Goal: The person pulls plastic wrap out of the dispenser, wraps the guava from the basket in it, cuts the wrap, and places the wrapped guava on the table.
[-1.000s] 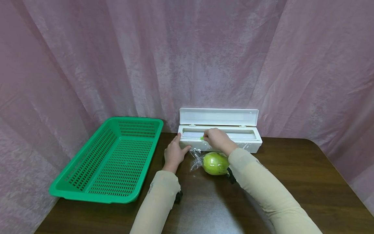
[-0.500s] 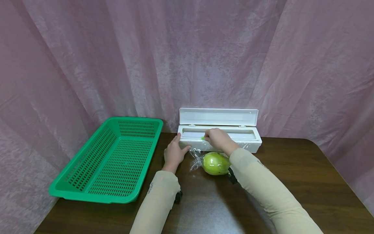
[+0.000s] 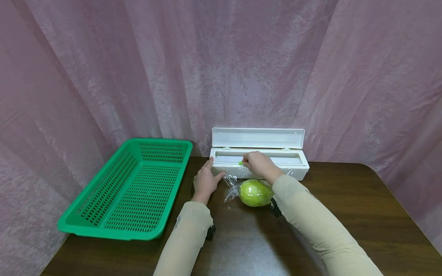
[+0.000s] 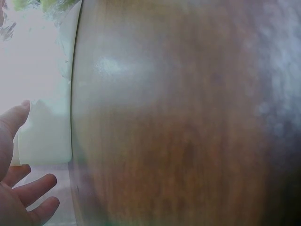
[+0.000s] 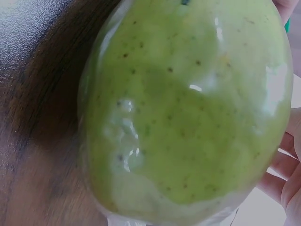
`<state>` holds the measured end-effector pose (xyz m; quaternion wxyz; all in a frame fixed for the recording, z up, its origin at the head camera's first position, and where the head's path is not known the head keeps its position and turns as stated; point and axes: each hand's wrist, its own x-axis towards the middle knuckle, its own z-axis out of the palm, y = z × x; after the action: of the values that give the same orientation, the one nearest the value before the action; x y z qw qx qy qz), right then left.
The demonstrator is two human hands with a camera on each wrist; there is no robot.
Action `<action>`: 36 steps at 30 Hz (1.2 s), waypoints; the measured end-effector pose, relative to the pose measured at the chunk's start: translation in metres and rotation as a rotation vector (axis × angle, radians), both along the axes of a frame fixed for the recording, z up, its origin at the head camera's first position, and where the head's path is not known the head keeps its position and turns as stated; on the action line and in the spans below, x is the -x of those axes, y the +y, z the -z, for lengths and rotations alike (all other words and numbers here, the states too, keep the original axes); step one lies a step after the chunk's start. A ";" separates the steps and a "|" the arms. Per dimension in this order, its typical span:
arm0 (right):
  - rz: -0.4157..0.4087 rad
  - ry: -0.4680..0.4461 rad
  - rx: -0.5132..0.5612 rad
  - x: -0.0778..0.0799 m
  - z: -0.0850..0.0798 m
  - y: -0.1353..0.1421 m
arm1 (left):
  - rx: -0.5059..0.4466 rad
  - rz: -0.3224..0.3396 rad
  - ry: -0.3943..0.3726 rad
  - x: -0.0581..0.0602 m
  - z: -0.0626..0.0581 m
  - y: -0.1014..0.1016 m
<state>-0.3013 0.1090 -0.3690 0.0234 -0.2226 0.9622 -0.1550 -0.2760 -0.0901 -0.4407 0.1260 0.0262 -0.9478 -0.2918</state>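
Observation:
A white plastic wrap dispenser [image 3: 224,171] stands at the table's back, its lid raised and a pale roll inside. My left hand [image 3: 205,183] rests at its left end. In the left wrist view the thumb [image 4: 16,117] is against the dispenser and the other fingers spread past its end. My right hand [image 3: 259,165] pinches a small bright green slider [image 3: 240,163] on the front rim, mostly hidden by the fingers. Below the right wrist lies a green speckled fruit [image 3: 254,193], papaya-like and wrapped in clear film. Bunched film [image 3: 233,189] sticks out at its left.
A green perforated plastic basket [image 3: 143,191] sits on the left of the brown wooden table [image 3: 359,207]. A pink curtain [image 3: 221,69] hangs right behind the dispenser and the basket. The right sleeve [image 3: 304,211] passes close by the fruit.
My right hand has slid slightly to the right along the dispenser's rim with the green slider. The left hand, fruit and basket look unmoved.

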 end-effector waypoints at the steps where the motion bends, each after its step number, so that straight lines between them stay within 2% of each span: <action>1: 0.000 -0.002 0.000 0.000 0.000 0.000 | -0.001 0.001 0.000 0.000 0.000 0.000; 36: -0.002 0.002 0.012 -0.001 0.002 0.010 | -0.002 0.008 -0.008 -0.002 -0.003 0.000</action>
<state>-0.3004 0.1188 -0.3714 0.0213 -0.2240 0.9611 -0.1603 -0.2740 -0.0900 -0.4377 0.1210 0.0237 -0.9481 -0.2930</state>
